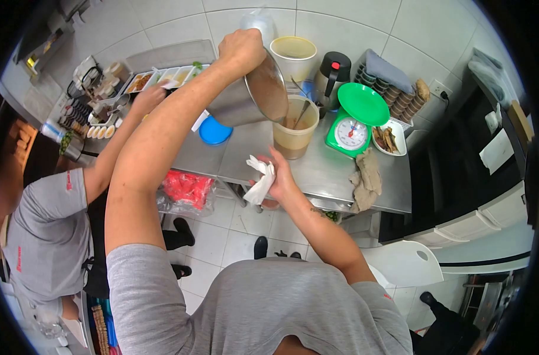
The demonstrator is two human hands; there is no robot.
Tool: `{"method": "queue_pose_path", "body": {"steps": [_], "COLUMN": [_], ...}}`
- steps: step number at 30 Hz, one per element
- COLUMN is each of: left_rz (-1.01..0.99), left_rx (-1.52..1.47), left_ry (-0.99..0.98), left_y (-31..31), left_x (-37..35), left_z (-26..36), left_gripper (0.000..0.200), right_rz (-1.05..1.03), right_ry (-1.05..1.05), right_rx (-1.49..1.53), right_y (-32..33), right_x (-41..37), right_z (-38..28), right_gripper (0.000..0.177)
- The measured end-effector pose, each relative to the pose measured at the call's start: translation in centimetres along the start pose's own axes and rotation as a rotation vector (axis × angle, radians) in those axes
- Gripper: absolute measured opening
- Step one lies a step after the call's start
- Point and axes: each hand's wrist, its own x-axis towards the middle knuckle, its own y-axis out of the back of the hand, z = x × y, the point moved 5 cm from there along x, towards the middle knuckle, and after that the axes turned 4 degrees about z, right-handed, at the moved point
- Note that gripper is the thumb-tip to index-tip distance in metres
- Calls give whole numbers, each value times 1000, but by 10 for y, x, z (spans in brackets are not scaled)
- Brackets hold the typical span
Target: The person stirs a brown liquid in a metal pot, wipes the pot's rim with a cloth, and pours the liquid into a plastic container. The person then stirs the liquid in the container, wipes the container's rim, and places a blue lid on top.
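Observation:
My left hand (242, 49) is closed on the upper rim of a large steel pot (231, 105). The pot lies tilted on its side, its mouth turned right, with a brown coating inside. Right beside that mouth stands a translucent plastic tub (293, 144) with brown contents and a utensil handle (303, 111) sticking out. Below the tub, my right hand (281, 176) holds a crumpled white cloth or paper (260, 180) with its fingers closed around it. A round blue lid (214, 131) lies under the pot on the steel table (237, 155).
Right of the tub are a green dial scale (348, 131), a thermos (333, 77), a bowl of dried pieces (389, 137) and a brown rag (366, 180). A yellowish bucket (293, 56) stands behind. A co-worker (50, 219) reaches toward food trays (166, 78) at left.

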Motion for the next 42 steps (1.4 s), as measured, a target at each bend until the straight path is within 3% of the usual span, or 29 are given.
{"method": "queue_pose_path", "body": {"steps": [4, 7, 10, 13, 17, 20, 23, 26, 42], "left_rz": [72, 34, 52, 49, 43, 45, 42, 50, 41], "left_rx": [4, 1, -4, 7, 18, 20, 13, 18, 35], "left_ry": [-49, -28, -31, -57, -47, -39, -42, -49, -78], "left_y": [-1, -2, -3, -3, -2, 0, -1, -1, 1], "left_x": [2, 3, 4, 6, 4, 3, 4, 4, 3], "left_z": [2, 3, 3, 4, 7, 7, 6, 8, 18], "left_gripper": [22, 24, 24, 23, 23, 23, 23, 23, 22], "right_rz": [35, -58, -82, -81, -1, 33, -76, -234, -231], "right_ry": [18, 80, 40, 187, 488, 1001, 1153, 1162, 1152], "right_rx": [126, 233, 220, 223, 126, -108, -235, -357, -513], "right_y": [26, 20, 2, -5, -2, -13, -46, -54, -43], "right_x": [11, -2, -33, -43, -57, -69, -98, -97, -87], "right_z": [3, -10, -26, -43, -65, -85, -107, -117, -126], "right_gripper": [57, 51, 29, 15, 20, 19, 24, 28, 26]}}
